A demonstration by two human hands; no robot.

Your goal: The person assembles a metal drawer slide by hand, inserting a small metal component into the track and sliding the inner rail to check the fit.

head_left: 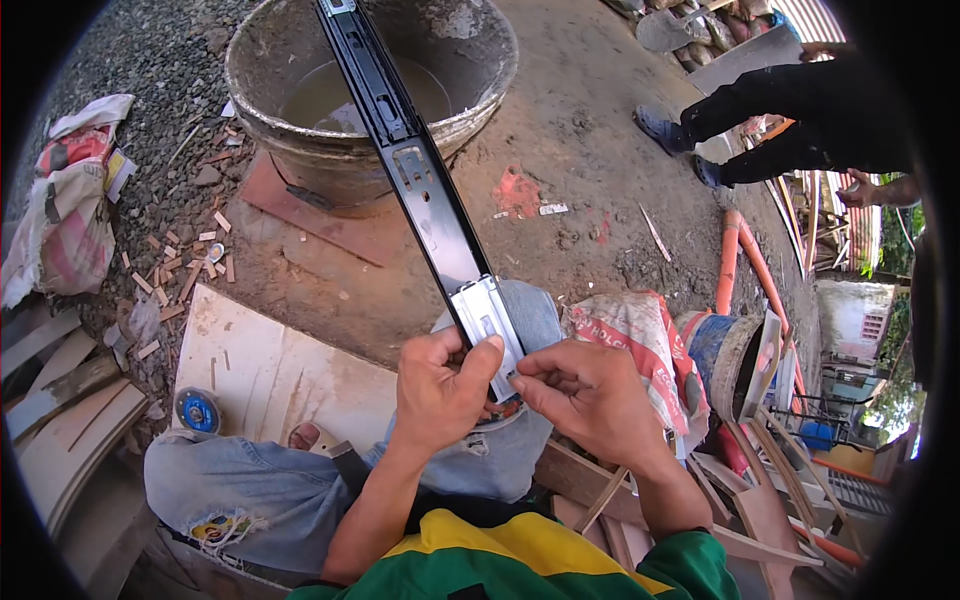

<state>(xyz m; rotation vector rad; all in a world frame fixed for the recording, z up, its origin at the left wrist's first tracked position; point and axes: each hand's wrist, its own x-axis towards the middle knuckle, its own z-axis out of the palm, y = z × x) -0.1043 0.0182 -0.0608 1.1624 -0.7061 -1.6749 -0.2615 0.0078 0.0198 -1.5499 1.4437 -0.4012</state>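
Observation:
A long black drawer slide (440,225) with a bright metal inner end (487,325) reaches from my lap up past the bucket. My left hand (440,390) is closed round its near end, thumb pressed on the bright metal part. Close against the right edge of that end, my right hand (590,395) has thumb and forefinger pinched together. What lies between those fingertips, if anything, is too small to make out. Below the slide are my knees in torn jeans (250,480).
Ahead stands a large mortar-crusted bucket (320,160) with murky water. A pale board (270,350) lies left, bearing a blue disc (197,410). Wood scraps (170,275), a cement sack (640,345), a tipped bucket (725,350) and orange pipes (745,255) surround me. Another person (790,120) stands far right.

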